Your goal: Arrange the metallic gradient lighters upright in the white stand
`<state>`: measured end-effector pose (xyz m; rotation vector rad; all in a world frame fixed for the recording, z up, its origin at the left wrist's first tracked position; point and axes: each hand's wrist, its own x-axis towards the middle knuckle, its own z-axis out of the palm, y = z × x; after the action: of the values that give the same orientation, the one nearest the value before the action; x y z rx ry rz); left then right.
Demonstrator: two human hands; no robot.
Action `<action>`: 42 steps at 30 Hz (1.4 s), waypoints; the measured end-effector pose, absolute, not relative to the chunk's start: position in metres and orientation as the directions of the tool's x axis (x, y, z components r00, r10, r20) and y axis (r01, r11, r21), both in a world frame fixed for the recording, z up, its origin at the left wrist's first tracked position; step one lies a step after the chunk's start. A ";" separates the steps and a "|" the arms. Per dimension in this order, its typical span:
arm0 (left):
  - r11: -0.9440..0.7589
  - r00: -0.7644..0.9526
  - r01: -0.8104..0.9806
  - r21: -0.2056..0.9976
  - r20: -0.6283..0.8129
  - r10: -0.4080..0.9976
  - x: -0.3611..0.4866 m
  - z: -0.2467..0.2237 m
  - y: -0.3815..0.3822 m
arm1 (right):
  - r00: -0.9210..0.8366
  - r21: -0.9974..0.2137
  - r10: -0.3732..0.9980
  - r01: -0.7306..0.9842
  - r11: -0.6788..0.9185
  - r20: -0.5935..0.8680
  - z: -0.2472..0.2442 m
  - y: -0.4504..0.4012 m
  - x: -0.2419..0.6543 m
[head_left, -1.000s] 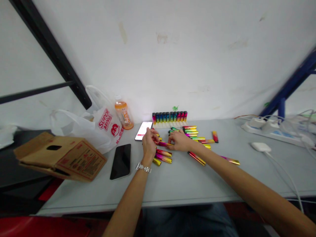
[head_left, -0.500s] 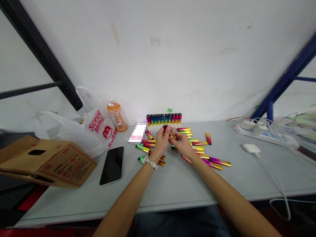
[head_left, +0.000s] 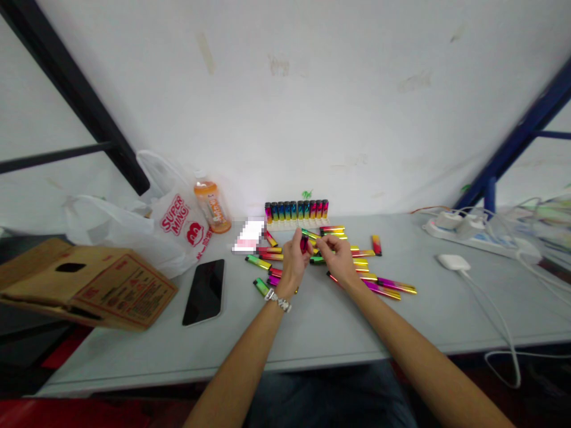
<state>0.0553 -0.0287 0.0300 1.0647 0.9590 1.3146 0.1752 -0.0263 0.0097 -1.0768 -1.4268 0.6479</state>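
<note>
My left hand [head_left: 293, 261], with a bracelet on its wrist, is closed round a dark magenta lighter [head_left: 304, 244] held roughly upright. Just to the right, my right hand [head_left: 338, 260] has its thumb and fingers pinched together; whatever lies between the tips is too small to make out. Behind the hands, a row of rainbow-coloured lighters [head_left: 297, 210] with black tops stands in a white rack [head_left: 285, 225]. Loose shiny lighters lie on both sides of my hands, among them a green one [head_left: 257, 261] and a purple-gold one [head_left: 397, 286].
On the left of the grey table [head_left: 312, 333] are a black phone [head_left: 204, 292], a cardboard box [head_left: 129, 288], a white plastic bag [head_left: 165, 238] and an orange drink bottle [head_left: 212, 205]. A power strip [head_left: 482, 241] and white charger [head_left: 454, 262] with cables lie right.
My hands have drawn slightly apart; their fingertips were together before. The lighter in my left hand now shows more clearly. The view has tilted a little.
</note>
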 end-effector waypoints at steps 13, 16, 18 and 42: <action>-0.079 -0.042 -0.185 0.980 0.072 0.997 0.060 0.032 -0.028 | 0.044 -0.842 0.882 0.323 0.431 0.468 0.007 -0.028 0.174; -0.022 0.025 -0.269 0.963 0.030 0.999 0.057 0.032 -0.028 | 0.044 -0.850 0.884 0.303 0.432 0.465 0.007 -0.028 0.173; 0.008 0.081 -0.323 0.946 0.019 0.997 0.056 0.032 -0.029 | 0.051 -0.856 0.887 0.291 0.427 0.460 0.007 -0.028 0.174; -0.117 -0.053 -0.114 0.987 0.112 0.992 0.056 0.029 -0.024 | 0.032 -0.845 0.889 0.327 0.422 0.457 0.010 -0.030 0.172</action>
<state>0.0559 -0.0240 0.0293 1.1817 1.0988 1.3812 0.1718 -0.0304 0.0098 -1.1180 -1.5331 0.6152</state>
